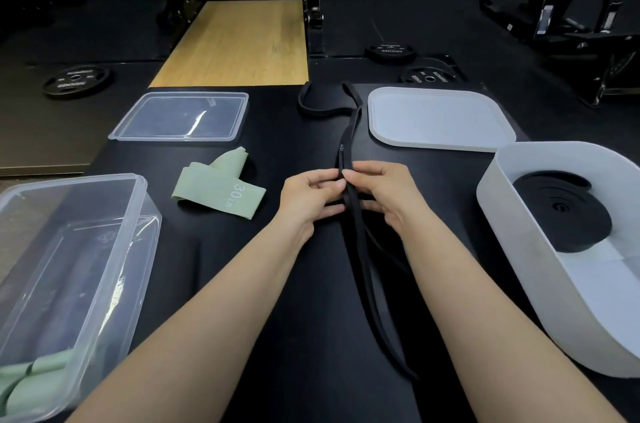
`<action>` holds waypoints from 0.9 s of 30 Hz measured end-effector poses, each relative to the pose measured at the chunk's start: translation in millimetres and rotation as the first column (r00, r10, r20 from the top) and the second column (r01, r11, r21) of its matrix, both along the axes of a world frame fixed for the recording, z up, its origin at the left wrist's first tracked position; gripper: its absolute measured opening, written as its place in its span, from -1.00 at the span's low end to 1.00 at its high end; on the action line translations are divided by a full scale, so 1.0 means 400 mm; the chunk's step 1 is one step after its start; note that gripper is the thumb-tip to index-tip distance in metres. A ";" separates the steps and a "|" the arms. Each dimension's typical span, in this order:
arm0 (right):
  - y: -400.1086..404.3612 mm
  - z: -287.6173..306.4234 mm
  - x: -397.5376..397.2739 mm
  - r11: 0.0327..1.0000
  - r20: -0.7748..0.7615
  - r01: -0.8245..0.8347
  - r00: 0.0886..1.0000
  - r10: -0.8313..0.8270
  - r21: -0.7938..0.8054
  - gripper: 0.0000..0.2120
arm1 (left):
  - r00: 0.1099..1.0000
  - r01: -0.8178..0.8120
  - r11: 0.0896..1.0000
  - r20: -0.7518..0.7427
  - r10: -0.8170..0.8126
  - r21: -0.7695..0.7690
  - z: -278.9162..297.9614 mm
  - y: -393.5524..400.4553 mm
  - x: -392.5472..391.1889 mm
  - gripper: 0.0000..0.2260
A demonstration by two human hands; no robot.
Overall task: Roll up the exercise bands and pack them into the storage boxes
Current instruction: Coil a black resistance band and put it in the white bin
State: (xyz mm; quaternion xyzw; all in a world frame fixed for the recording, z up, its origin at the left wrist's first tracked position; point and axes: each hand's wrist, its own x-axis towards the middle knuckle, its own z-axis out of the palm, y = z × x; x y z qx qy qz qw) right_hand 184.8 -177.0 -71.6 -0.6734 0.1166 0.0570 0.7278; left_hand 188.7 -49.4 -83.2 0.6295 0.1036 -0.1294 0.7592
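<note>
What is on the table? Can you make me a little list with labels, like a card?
place: a gym, on a black table
left hand: pinching the long black band
right hand: pinching the same band
white box: holds a rolled black band
clear box: holds green bands
loose on table: a green band marked 30 LB
lids: clear lid and white lid, both off

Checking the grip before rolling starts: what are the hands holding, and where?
Both the left hand and right hand pinch the long black band partway along its length.
</note>
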 end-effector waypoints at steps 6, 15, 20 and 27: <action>0.021 -0.007 -0.001 0.997 0.039 0.082 0.996 -0.082 -0.009 -0.74 | 0.997 -0.073 0.997 -0.022 0.073 0.013 0.012 -0.007 0.009 -0.83; 0.033 0.011 0.077 0.994 -0.058 0.105 0.993 -0.106 -0.012 -0.81 | 0.999 -0.046 0.991 0.035 0.042 0.122 0.016 -0.011 0.065 -0.79; 0.035 -0.002 0.079 0.995 -0.075 0.096 0.992 -0.098 -0.030 -0.85 | 0.998 -0.049 0.992 0.043 0.044 0.120 0.006 -0.006 0.061 -0.68; 0.010 0.015 0.017 0.997 -0.075 -0.035 0.997 0.030 -0.063 -0.66 | 0.996 -0.088 0.996 -0.002 0.088 0.034 0.025 0.001 0.041 -0.68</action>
